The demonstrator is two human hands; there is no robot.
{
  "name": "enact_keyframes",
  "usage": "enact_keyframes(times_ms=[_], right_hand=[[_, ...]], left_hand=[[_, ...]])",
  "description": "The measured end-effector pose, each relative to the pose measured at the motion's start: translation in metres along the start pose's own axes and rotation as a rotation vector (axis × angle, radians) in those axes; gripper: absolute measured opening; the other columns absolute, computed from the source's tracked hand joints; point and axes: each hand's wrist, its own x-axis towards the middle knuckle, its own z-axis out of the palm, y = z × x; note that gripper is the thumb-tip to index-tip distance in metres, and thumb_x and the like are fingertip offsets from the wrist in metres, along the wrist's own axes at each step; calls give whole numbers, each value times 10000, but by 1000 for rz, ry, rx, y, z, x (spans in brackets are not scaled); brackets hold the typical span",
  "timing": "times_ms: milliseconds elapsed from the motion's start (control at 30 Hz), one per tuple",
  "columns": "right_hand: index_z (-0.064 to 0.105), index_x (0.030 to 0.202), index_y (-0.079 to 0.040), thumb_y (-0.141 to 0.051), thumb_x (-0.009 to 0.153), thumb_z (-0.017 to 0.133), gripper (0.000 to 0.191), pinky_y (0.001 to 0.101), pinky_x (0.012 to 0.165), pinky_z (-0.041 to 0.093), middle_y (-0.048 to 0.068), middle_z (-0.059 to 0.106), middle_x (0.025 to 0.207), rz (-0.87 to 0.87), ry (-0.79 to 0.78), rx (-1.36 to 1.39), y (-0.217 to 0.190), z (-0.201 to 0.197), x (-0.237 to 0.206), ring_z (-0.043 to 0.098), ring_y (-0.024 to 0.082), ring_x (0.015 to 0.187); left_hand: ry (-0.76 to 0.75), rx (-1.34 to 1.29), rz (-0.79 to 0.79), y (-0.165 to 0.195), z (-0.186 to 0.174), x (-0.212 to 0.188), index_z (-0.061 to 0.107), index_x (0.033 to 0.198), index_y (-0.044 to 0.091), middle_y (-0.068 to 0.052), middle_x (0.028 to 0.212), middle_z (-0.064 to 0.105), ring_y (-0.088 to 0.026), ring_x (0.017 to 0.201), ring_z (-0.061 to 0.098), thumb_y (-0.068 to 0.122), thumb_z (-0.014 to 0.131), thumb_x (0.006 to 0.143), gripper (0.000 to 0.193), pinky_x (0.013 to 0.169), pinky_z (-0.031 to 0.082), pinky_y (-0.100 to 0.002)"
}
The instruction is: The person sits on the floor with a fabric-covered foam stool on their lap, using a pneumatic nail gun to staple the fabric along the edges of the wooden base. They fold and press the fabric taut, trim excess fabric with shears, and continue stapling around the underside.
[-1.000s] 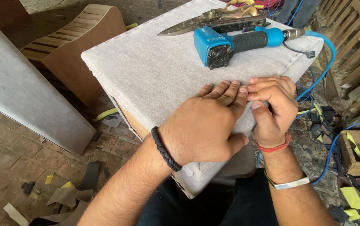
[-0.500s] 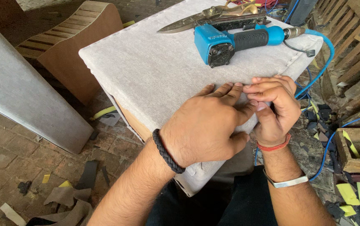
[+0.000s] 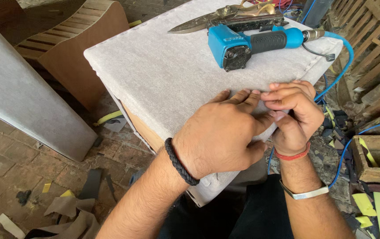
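Brick floor strewn with offcuts (image 3: pixel 66 208) lies at the left, beside a grey-covered panel (image 3: pixel 22 102). Nearer the middle, the left hand (image 3: pixel 221 132) lies flat and open, pressing grey fabric (image 3: pixel 163 75) over the near edge of a padded box. The right hand (image 3: pixel 294 110) pinches that fabric at the edge, seemingly smoothing it for fastening. Beyond them a blue staple gun (image 3: pixel 252 44) and shears (image 3: pixel 216 17) rest on top.

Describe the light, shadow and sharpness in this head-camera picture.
Head view: soft, even daylight, no glare on the grey fabric-covered block; the left hand and right hand cast only faint shadows on it; the blue air-powered staple gun and both hands are sharp; the straight wooden slats bow slightly near the right edge.
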Motion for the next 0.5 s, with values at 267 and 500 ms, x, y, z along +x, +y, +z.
enact_keyframes(times_ms=[267,500], right_hand=[[690,948,-41,-106,922,622,98,358,1009,476,83,769,1060,121,-129,-24,-3,-22,24,709,232,1050],[571,1360,-16,-127,786,797,627,495,1068,463,208,624,1383,-205,-537,-510,30,-32,115,568,403,1303]], left_hand=[[-2,-15,-3,6,-7,-1,737,1186,79,-274,1333,631,-385,1265,610,328,719,754,499,1075,438,-567],[-17,-17,39,9,-7,-1,700,1219,20,-191,1372,637,-389,1269,585,311,716,745,557,1065,401,-588]])
